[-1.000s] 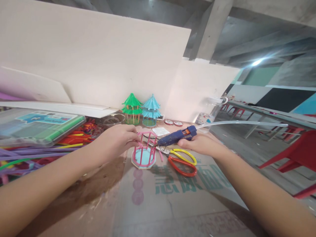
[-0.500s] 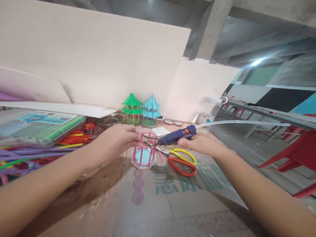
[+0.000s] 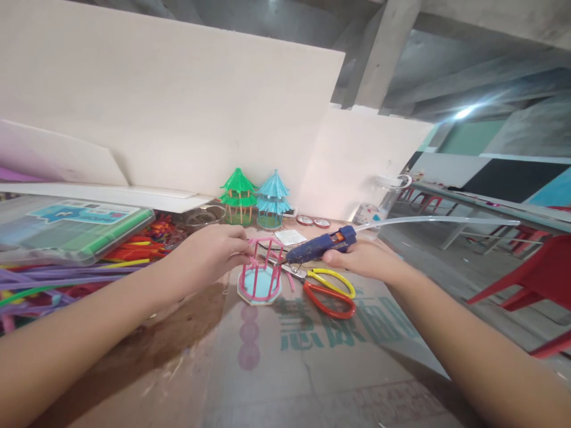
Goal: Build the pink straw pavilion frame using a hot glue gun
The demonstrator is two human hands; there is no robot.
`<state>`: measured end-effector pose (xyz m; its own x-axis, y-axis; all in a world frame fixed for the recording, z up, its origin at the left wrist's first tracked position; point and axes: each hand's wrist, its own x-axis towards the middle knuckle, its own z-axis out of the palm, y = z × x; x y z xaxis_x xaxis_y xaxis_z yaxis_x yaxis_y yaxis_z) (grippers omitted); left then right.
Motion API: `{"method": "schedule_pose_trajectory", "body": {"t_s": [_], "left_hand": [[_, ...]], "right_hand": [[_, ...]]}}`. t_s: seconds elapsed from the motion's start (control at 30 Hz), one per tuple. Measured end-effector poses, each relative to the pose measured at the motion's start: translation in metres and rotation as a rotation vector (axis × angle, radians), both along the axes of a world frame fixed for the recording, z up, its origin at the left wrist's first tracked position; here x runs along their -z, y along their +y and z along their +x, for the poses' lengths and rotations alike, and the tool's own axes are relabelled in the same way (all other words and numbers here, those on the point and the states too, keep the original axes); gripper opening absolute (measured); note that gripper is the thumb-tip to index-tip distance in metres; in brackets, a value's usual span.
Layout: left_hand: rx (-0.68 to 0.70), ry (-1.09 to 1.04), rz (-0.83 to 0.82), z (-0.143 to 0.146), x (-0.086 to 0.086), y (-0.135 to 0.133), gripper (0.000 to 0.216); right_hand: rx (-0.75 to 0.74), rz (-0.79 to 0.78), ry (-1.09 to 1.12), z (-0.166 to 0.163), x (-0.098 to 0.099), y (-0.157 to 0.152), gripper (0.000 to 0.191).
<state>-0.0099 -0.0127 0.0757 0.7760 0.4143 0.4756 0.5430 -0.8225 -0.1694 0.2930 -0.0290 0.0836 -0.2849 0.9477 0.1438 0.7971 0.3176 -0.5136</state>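
A small pink frame (image 3: 254,284) of thin posts stands on an octagonal base with a pale blue top. My left hand (image 3: 223,246) is closed at its upper left side, fingertips pinched on a pink part there. In my right hand (image 3: 357,258) is a blue glue gun (image 3: 319,246), its nozzle pointing left at the frame's right side. A long clear glue stick (image 3: 428,220) sticks out of the gun's back. Just right of the frame lie scissors (image 3: 330,299) with one yellow and one red handle, blades partly hidden behind the frame.
Green (image 3: 239,193) and blue (image 3: 273,196) model pavilions stand at the back by a white board (image 3: 178,107). At left are a clear plastic case (image 3: 84,229) and many coloured pipe cleaners (image 3: 62,282). A clear jar (image 3: 379,202) stands back right; red chairs (image 3: 530,273) are beyond.
Almost nothing differs. The glue gun has shifted very slightly to the right, while my left hand and the pink frame keep their places.
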Motion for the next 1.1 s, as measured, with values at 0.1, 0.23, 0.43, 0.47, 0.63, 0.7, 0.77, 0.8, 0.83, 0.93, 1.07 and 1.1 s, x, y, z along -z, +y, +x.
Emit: {"method": "schedule_pose_trajectory", "body": {"t_s": [0.1,0.23,0.43,0.47,0.63,0.7,0.77,0.8,0.83,0.93,1.07,1.1], "left_hand": [[0.0,-0.007,-0.008,0.0,-0.001,-0.001,0.035],[-0.002,-0.014,-0.008,0.0,0.0,-0.001,0.035],[0.041,-0.057,-0.022,-0.002,0.005,0.006,0.035],[0.047,-0.059,-0.046,-0.004,0.004,0.006,0.035],[-0.058,-0.058,-0.118,-0.012,-0.015,-0.002,0.035],[-0.111,-0.107,-0.103,-0.013,-0.025,-0.008,0.034],[-0.134,-0.152,-0.104,-0.012,-0.03,-0.013,0.034],[-0.146,-0.175,-0.102,-0.01,-0.031,-0.015,0.034],[-0.164,-0.203,-0.099,-0.009,-0.031,-0.016,0.033],[-0.201,-0.303,-0.097,-0.006,-0.029,-0.018,0.031],[-0.19,-0.339,-0.084,-0.007,-0.03,-0.021,0.033],[-0.193,-0.34,-0.075,-0.007,-0.031,-0.023,0.033]], "right_hand": [[-0.007,0.032,-0.012,-0.001,0.0,0.0,0.038],[0.007,0.038,-0.083,-0.001,-0.004,0.001,0.04],[-0.13,-0.062,-0.005,0.005,-0.004,0.008,0.051],[-0.153,-0.062,0.065,0.006,-0.003,0.01,0.053],[-0.074,-0.019,0.44,0.015,0.008,0.031,0.055],[-0.025,-0.02,0.491,0.015,0.012,0.046,0.05],[0.028,-0.014,0.441,0.011,0.015,0.065,0.044],[0.071,-0.009,0.383,0.009,0.016,0.075,0.041],[0.102,-0.003,0.348,0.006,0.018,0.085,0.038],[0.15,0.004,0.28,-0.003,0.025,0.109,0.034],[0.178,-0.012,0.187,-0.007,0.042,0.125,0.028],[0.181,-0.02,0.16,-0.006,0.046,0.127,0.028]]}}
